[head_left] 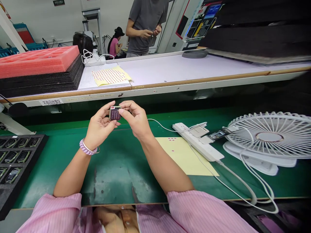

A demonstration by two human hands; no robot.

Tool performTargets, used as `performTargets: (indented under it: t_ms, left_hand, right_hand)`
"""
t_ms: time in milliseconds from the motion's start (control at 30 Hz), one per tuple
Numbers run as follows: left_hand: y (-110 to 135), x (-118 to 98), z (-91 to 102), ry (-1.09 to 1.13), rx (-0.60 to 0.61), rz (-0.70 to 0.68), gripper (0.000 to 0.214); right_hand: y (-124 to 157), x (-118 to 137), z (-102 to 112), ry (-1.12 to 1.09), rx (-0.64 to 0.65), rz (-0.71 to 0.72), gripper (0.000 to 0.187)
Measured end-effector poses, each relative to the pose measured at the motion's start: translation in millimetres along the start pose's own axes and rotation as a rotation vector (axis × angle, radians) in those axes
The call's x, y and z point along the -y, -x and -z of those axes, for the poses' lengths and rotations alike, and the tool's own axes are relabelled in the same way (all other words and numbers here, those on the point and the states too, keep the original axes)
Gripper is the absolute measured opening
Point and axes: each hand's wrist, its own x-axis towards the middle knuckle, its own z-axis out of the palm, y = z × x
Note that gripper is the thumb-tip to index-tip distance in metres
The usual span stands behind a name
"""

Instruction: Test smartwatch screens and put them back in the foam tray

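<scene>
A small square smartwatch [114, 114] is held up between my two hands over the green bench mat [111, 168]. Its lit screen shows a number keypad, and a small white sticker with a red mark sits at its upper left corner. My left hand [100, 124] grips the watch's left side and lower edge between thumb and fingers. On the opposite side, my right hand [136, 118] pinches the upper right edge, its thumb against the screen. A white cable [160, 124] runs from behind my right hand toward a power strip [196, 142].
At left lies a black foam tray [23, 155] with several watches. A yellow sheet [184, 158] rests by the power strip, and a white fan [269, 137] stands at right. Pink foam [41, 61] and a dotted sticker sheet [110, 76] are on the shelf. People are beyond it.
</scene>
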Motion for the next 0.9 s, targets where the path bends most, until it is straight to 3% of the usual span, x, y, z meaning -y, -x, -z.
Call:
performTargets:
  t_ms: [633,800,900]
  left_hand:
    - [-1,-1,3.6,0.015,0.014,0.016,0.073]
    - [-5,1,7.8,0.059,-0.055,0.019,0.076]
    - [-8,1,13.9,0.074,-0.157,-0.005,0.075]
  right_hand:
    - [-3,4,1,-0.039,0.007,-0.083,0.033]
    - [-5,7,6,-0.071,-0.027,-0.110,0.031]
    - [-5,7,8,-0.017,-0.054,-0.090,0.030]
